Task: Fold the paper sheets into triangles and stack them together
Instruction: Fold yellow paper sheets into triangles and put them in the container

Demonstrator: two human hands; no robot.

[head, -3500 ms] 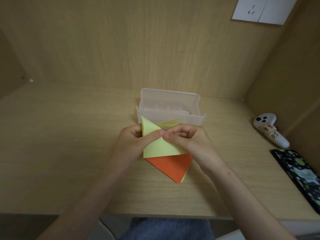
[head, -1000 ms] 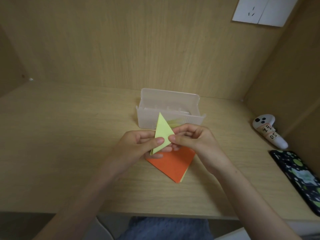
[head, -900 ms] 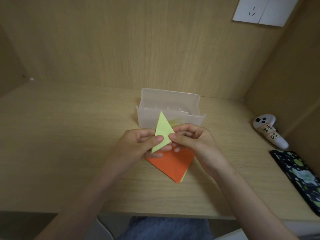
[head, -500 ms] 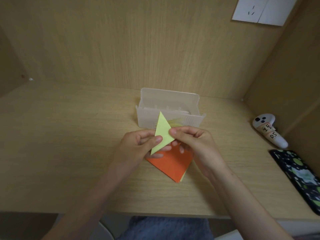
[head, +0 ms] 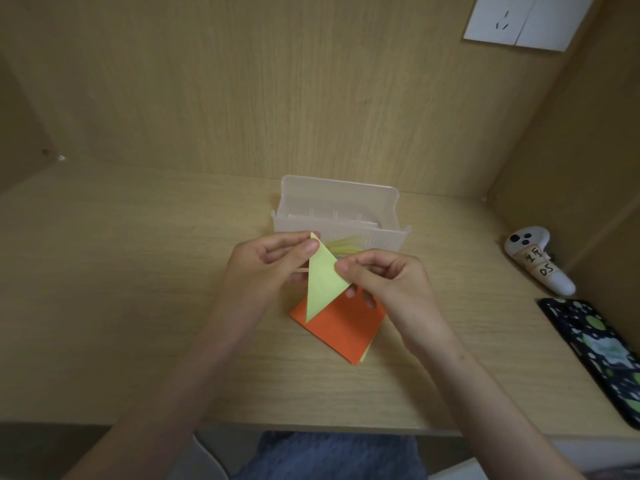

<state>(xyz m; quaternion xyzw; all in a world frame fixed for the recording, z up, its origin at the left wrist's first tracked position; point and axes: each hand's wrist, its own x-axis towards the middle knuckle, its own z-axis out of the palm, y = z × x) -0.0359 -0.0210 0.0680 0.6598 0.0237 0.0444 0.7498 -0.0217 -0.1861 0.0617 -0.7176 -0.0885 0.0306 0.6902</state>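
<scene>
— Above the stack (head: 341, 327), what has changed?
— Your triangle (head: 322, 282) is narrower than 3.5 s ago, so it is folded again. Your left hand (head: 263, 268) now pinches its top tip, your right hand (head: 388, 282) its right corner; both hold it off the desk (head: 138, 271).
— Meaning?
— I judge this fold done: lay it on the stack.
— And around?
— A clear box (head: 339, 202) behind, a controller (head: 533, 258) and dark case (head: 595, 348) at right, wood walls (head: 311, 81), 1 socket (head: 498, 22).

On the bench (head: 121, 306), the flat sheets (head: 343, 330) lie at centre. The folded triangle (head: 322, 282) is above their 11 o'clock edge. The box (head: 346, 206) stands at their 12 o'clock, with loose paper (head: 346, 245) in it. The controller (head: 533, 261) lies at 3 o'clock, the flat case (head: 602, 351) at 4 o'clock.
</scene>
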